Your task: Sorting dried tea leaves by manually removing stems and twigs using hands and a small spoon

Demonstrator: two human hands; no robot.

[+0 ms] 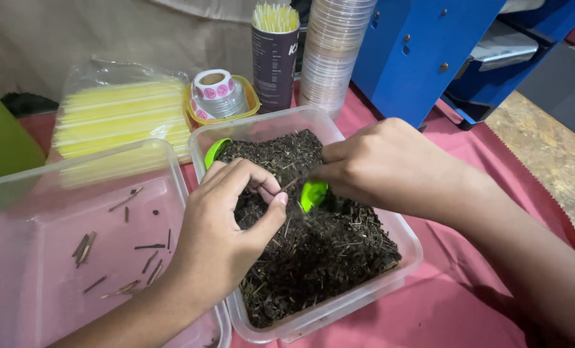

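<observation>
A clear plastic tub [408, 243] in the middle holds dark dried leaves and twigs [319, 251]. My right hand [381, 169] hovers over the tub and grips a small green scoop [313, 194] that touches the leaves. My left hand [226, 225] is over the tub's left side, its thumb and fingertips pinched together on a thin twig just left of the scoop. A second green scoop [215, 152] sticks out at the tub's far left corner.
A second clear tub [75, 174] at the left holds several loose brown sticks [129, 251]. Behind are a bag of yellow straws [116, 116], a sticker roll [215, 92] in a yellow dish, a dark cup of straws [274, 55], stacked clear lids [331, 55] and a blue cabinet [416, 51]. Pink cloth covers the table.
</observation>
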